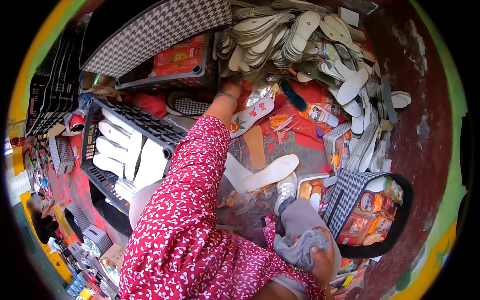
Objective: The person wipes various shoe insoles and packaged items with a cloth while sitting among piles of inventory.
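My left arm, in a red sleeve with white print, reaches forward, with a bangle at the wrist. My left hand [231,89] is at the near edge of a heap of stacked white insoles [262,30]; its fingers are hidden. Just beside it lies a white insole with red and green embroidery [251,117], and below that a tan insole [255,146]. A plain cream insole [271,173] rests near my shoe. Over my bent knee, my right hand [322,260] is closed on a bunched grey cloth [302,249].
Left of my arm stands a black plastic crate [172,142] holding white insoles. A houndstooth box [165,35] and another crate [200,75] sit at the back left. On the right, a houndstooth bin [345,200] holds orange packets. More insoles [352,86] pile along the dark red wall [420,150].
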The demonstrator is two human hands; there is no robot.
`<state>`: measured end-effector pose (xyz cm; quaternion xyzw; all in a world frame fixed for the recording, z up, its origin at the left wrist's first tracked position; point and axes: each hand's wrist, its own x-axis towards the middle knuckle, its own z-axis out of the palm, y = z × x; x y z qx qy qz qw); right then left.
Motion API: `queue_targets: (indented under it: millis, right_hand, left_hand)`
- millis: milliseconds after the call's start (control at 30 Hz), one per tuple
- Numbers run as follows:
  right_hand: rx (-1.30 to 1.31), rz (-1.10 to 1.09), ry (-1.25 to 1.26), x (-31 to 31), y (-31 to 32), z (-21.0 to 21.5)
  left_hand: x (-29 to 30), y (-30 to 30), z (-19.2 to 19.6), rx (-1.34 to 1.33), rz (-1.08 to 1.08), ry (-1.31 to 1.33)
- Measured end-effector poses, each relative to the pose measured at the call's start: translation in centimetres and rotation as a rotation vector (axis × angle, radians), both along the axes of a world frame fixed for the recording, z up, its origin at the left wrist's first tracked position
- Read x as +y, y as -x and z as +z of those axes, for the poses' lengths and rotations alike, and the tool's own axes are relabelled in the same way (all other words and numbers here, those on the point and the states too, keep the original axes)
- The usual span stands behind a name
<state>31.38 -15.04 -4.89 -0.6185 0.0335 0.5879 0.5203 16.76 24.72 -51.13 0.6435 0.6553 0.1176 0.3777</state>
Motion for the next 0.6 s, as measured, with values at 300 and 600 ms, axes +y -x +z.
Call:
queue_targets:
  millis: [300,600]
  right_hand:
    - [0.007,-0.001,0.039,1.9,-0.4,-0.9]
    - [0.038,0.032,0.038,1.7,-0.1,-0.6]
  left_hand:
    - [1.2,-3.2,3.0,0.214,-0.046,0.291]
    - [-2.9,-5.0,4.0,-0.975,0.315,0.845]
